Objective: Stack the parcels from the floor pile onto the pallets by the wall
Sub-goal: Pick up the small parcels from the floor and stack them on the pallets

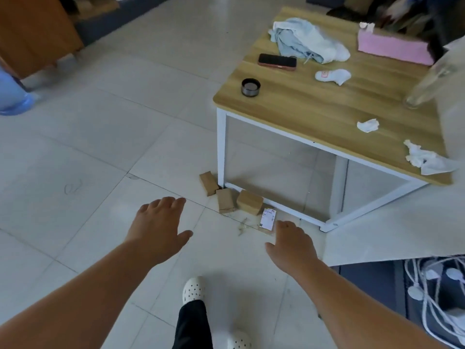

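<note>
Several small brown cardboard parcels lie on the tiled floor by the table's near leg: one at the leg, one beside it, a wider one to the right, and a flat one with a white shipping label. My left hand hovers open, fingers spread, to the left of the parcels and holds nothing. My right hand is open too, its fingers just short of the labelled parcel. No pallet is in view.
A low wooden table with white legs stands at the right, bearing a phone, a black lid, cloths, tissues and a pink box. White cables lie lower right. A wooden cabinet stands upper left. My feet in white clogs are below.
</note>
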`<state>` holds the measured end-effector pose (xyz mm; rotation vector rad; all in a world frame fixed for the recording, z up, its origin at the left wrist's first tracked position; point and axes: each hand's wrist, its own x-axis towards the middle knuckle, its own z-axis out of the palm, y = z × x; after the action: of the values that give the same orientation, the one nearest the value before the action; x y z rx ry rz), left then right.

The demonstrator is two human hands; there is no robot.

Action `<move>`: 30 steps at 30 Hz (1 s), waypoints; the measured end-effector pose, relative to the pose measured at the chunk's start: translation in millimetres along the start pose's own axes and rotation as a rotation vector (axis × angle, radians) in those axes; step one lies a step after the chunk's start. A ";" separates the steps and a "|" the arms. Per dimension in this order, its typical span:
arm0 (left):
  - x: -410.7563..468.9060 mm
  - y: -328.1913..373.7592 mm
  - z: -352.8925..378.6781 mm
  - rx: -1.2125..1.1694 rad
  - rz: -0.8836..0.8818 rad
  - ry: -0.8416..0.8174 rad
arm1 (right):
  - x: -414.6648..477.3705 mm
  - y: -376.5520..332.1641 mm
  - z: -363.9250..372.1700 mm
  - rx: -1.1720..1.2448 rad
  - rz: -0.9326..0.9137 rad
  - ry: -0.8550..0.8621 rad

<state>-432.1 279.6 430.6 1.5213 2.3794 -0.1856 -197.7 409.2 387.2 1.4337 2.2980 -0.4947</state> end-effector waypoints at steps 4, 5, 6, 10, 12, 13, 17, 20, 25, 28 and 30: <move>82.0 3.9 13.1 0.055 0.164 -0.034 | 45.8 8.4 13.4 0.126 0.201 -0.023; 101.8 7.3 18.9 0.072 0.205 -0.053 | 58.5 11.0 18.6 0.161 0.254 -0.032; 121.2 11.3 26.3 0.096 0.246 -0.071 | 71.5 13.6 24.8 0.193 0.304 -0.038; 201.1 31.9 73.3 0.191 0.372 -0.106 | 133.6 26.6 61.5 0.302 0.454 -0.035; 242.2 45.0 106.3 0.224 0.409 -0.115 | 170.3 33.9 86.1 0.358 0.502 -0.016; 263.2 51.5 125.6 0.240 0.424 -0.118 | 189.9 37.8 100.4 0.384 0.517 -0.004; 342.8 76.4 212.6 0.270 0.466 -0.094 | 273.2 58.2 170.1 0.432 0.537 0.019; 397.8 92.4 283.9 0.288 0.464 -0.086 | 333.3 75.5 231.9 0.457 0.557 0.048; 483.0 119.6 390.5 0.332 0.446 -0.083 | 421.9 108.1 331.4 0.525 0.593 0.097; 528.2 134.7 443.2 0.329 0.413 -0.114 | 465.0 122.3 383.1 0.568 0.609 0.101; 557.1 144.7 472.6 0.348 0.404 -0.146 | 489.9 129.1 412.8 0.603 0.631 0.110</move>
<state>-428.6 693.0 -188.9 2.0284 1.9486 -0.6170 -222.5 638.9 -224.1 2.3909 1.6704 -0.9598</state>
